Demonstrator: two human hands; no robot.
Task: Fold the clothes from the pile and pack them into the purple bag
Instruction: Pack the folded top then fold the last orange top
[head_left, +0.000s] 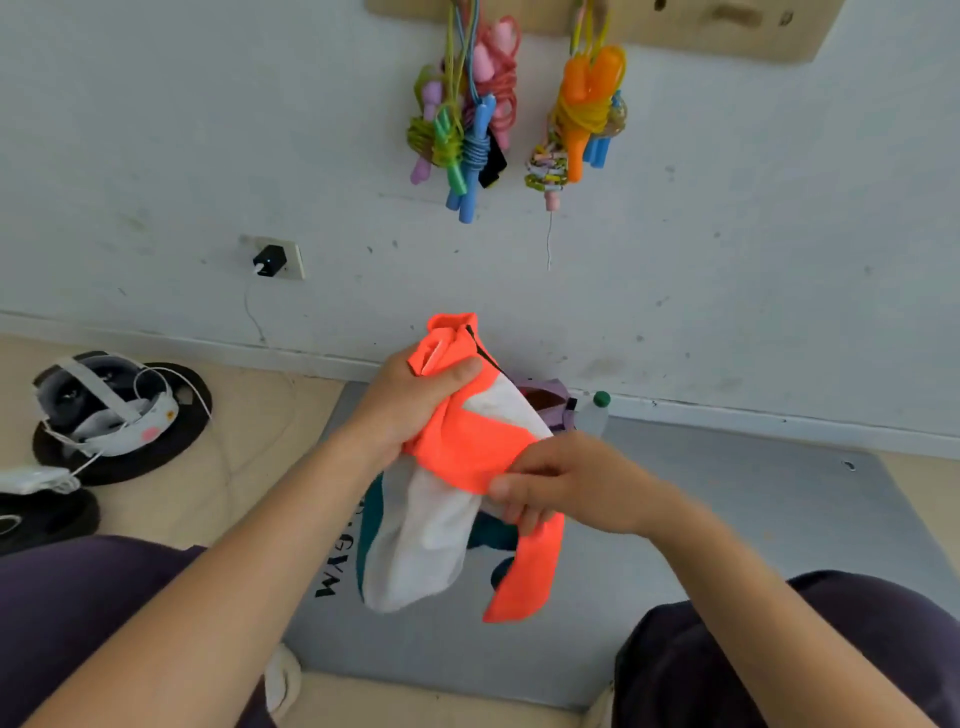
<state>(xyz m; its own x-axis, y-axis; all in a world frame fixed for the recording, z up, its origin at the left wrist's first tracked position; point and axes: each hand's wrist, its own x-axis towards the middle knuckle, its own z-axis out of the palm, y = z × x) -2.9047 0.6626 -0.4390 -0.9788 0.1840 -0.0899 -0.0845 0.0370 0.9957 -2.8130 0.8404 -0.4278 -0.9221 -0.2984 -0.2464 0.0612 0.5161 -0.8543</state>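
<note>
While the left hand (415, 402) bunches the top of an orange-and-white garment (457, 467) in a closed grip, the right hand (561, 488) pinches its lower orange edge. The garment hangs above a grey mat (727, 519), in front of the purple bag (545, 402) by the wall.

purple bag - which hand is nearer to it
Right. The right hand pinches the orange and white garment just below the purple bag; the left hand grips it farther left.

Left hand (415, 400), right hand (561, 488), both gripping.
</note>
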